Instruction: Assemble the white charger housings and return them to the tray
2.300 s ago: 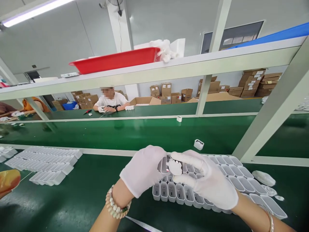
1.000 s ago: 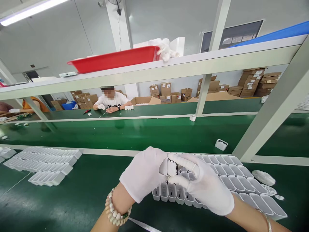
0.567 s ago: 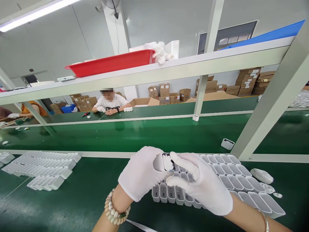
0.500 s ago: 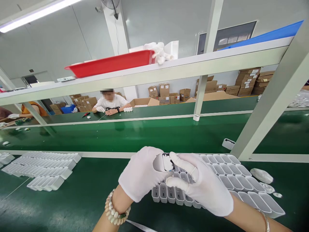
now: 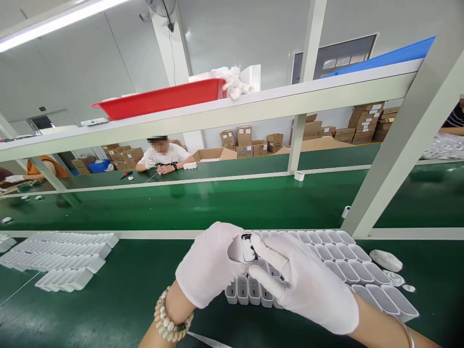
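My left hand (image 5: pixel 209 263), in a white glove, is closed around a white plastic casing (image 5: pixel 235 249). At the casing's mouth shows a small white-and-black insert (image 5: pixel 248 249), tilted and partly hidden by fingers. My gloved right hand (image 5: pixel 308 278) comes from the right, its fingertips bent around the exposed end of the insert. Below and behind both hands stand rows of white open-topped casings (image 5: pixel 351 271), upright and side by side. Several of those nearest me have a small dark slot inside.
More white casings (image 5: pixel 76 251) stand in rows at left. Beyond a pale rail runs a green conveyor belt (image 5: pixel 217 205) with small white parts. A slanted post (image 5: pixel 391 145) stands at right. Overhead, a shelf carries a red tray (image 5: pixel 163 99). A co-worker (image 5: pixel 165 152) sits opposite.
The insert stays at the casing's mouth, with my right fingers still against it. My right hand has shifted slightly. White parts on the belt have moved right, one now partly behind the post.
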A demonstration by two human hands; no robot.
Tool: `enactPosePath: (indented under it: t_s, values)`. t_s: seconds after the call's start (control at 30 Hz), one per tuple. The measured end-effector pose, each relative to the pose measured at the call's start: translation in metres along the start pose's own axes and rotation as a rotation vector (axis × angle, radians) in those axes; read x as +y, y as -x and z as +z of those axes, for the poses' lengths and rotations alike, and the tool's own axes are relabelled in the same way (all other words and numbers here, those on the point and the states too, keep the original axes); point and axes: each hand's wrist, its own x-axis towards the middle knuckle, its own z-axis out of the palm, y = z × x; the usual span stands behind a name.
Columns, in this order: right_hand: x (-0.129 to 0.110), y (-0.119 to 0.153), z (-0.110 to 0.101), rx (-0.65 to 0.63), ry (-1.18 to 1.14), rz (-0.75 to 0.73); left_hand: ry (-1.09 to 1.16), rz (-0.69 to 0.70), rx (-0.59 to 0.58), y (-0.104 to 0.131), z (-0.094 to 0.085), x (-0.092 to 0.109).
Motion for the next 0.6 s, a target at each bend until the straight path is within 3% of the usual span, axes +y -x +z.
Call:
enactPosePath:
  t_s: [0.17, 0.4, 0.6]
  values:
    - [0.005, -0.004, 0.000, 0.051, 0.055, -0.088, -0.026, 0.045, -0.017, -0.001, -0.001, 0.001]
    - [0.004, -0.004, 0.001, 0.055, 0.116, -0.058, -0.080, 0.039, -0.050, 0.000, 0.001, 0.001]
    - [0.008, -0.009, -0.010, -0.143, 0.099, -0.109, -0.091, 0.053, -0.081, -0.003, 0.001, 0.004]
